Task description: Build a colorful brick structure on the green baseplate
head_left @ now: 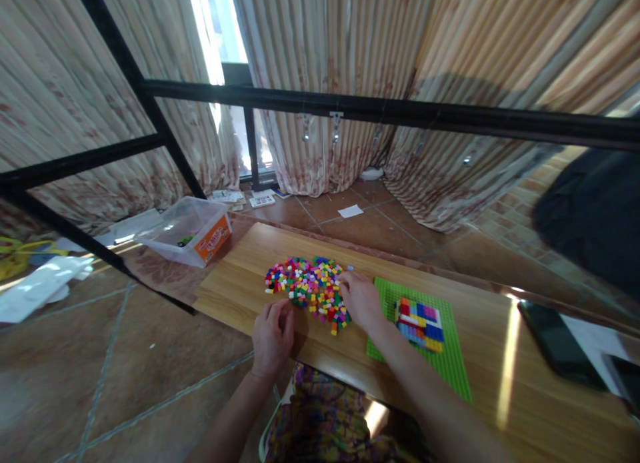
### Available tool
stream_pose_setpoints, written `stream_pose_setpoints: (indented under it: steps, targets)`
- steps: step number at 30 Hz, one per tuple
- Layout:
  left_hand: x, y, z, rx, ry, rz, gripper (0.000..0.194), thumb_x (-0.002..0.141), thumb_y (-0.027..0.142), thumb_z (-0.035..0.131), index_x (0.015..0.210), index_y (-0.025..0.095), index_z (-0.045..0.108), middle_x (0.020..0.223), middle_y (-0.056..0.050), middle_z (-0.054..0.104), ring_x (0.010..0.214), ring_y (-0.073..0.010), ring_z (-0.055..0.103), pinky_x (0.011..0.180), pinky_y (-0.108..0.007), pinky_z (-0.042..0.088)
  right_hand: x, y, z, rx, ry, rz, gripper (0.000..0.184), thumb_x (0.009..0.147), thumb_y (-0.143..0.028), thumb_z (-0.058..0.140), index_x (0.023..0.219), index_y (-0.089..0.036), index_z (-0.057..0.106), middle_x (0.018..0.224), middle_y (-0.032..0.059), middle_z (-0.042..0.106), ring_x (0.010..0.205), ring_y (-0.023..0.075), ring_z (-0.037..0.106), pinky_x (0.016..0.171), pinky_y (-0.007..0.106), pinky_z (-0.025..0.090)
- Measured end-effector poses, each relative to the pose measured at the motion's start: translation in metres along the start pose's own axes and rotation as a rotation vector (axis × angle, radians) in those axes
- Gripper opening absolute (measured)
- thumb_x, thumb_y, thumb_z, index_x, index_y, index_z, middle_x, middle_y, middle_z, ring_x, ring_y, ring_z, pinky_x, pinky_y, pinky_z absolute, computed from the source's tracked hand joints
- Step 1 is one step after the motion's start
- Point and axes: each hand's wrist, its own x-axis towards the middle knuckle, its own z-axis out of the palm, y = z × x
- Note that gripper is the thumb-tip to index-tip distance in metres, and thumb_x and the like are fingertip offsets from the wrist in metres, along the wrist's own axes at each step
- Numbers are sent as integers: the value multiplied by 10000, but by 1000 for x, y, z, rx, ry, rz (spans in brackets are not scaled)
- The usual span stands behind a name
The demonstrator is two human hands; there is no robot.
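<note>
A loose pile of small multicoloured toy bricks (315, 283) is spread on the wooden table. My right hand (359, 297) reaches into the pile's right edge, fingers bent down and together; whatever they pinch is hidden. At the table's near edge, just left of the pile, is my left hand (273, 333), its fingers curled in towards the thumb, and I cannot see what is inside. On a green baseplate (453, 363), right of my right hand, sits a block of joined bricks (420, 324) in red, blue, yellow, white and other colours.
The wooden table (230, 269) runs from left to right. Beyond its left end stands a clear plastic box (187, 233) with an orange label and a few items inside. A dark tablet-like device (560, 343) and paper lie at the right. Black metal bars (390, 113) cross above the table.
</note>
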Motion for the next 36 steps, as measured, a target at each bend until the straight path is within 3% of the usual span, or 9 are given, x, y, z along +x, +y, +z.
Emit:
stream_pose_setpoints:
  steps: [4, 7, 11, 18, 21, 25, 28, 32, 36]
  targets:
    - [1, 30, -8, -335, -102, -128, 310, 898, 376, 508, 1122, 182, 599, 932, -51, 653, 804, -164, 608, 743, -288, 495, -33, -29, -11, 492, -4, 87, 164, 866, -225, 551, 965, -201, 679, 907, 39, 725, 829, 167, 664, 770, 293, 506]
    - [4, 56, -12, -544, -304, -208, 288, 900, 424, 489, 898, 176, 636, 723, -1, 592, 654, -130, 536, 621, -239, 450, -60, -47, -16, 740, -43, 90, 166, 854, -265, 576, 965, -204, 684, 917, 35, 727, 830, 156, 668, 759, 281, 520]
    - [3, 75, -8, -659, -449, -252, 299, 871, 440, 519, 766, 177, 616, 621, 25, 513, 582, -114, 462, 567, -225, 401, -82, -51, -21, 876, 16, 181, 149, 832, -264, 600, 925, -208, 702, 903, 29, 728, 828, 155, 671, 775, 288, 536]
    - [-14, 87, 6, -739, -611, -377, 365, 857, 490, 494, 650, 190, 499, 582, 40, 438, 540, -102, 413, 521, -215, 364, -118, -29, -30, 942, 38, 272, 151, 823, -285, 633, 916, -241, 744, 890, 27, 736, 825, 168, 682, 768, 302, 547]
    - [-7, 81, 8, -646, -547, -321, 347, 850, 483, 498, 670, 189, 527, 593, 29, 477, 555, -112, 456, 534, -221, 386, -134, -6, -40, 781, 136, 293, 169, 845, -317, 605, 908, -244, 745, 875, 40, 724, 809, 172, 674, 721, 295, 543]
    - [16, 54, 8, -345, -344, -137, 282, 850, 443, 518, 788, 185, 611, 654, 1, 590, 607, -141, 548, 587, -243, 428, -147, 39, -63, 445, 291, 338, 169, 862, -312, 568, 891, -239, 717, 920, 44, 724, 852, 189, 672, 759, 320, 531]
    - [27, 35, 13, -137, -270, 20, 266, 877, 407, 484, 838, 190, 633, 780, -37, 676, 712, -170, 627, 660, -267, 464, -148, 66, -78, 237, 335, 340, 182, 882, -309, 535, 875, -228, 698, 911, 53, 718, 849, 199, 667, 753, 325, 520]
    - [25, 22, 23, 34, -204, 174, 300, 909, 406, 434, 874, 189, 638, 856, -69, 707, 782, -199, 663, 707, -294, 488, -138, 81, -82, 90, 326, 307, 222, 913, -302, 480, 875, -223, 683, 914, 60, 706, 824, 194, 652, 733, 317, 504]
    - [18, 18, 29, 107, -160, 249, 305, 928, 407, 416, 923, 195, 634, 878, -74, 709, 828, -208, 669, 731, -302, 496, -126, 85, -73, 42, 325, 256, 214, 922, -291, 488, 889, -225, 689, 933, 61, 693, 884, 202, 620, 820, 349, 486]
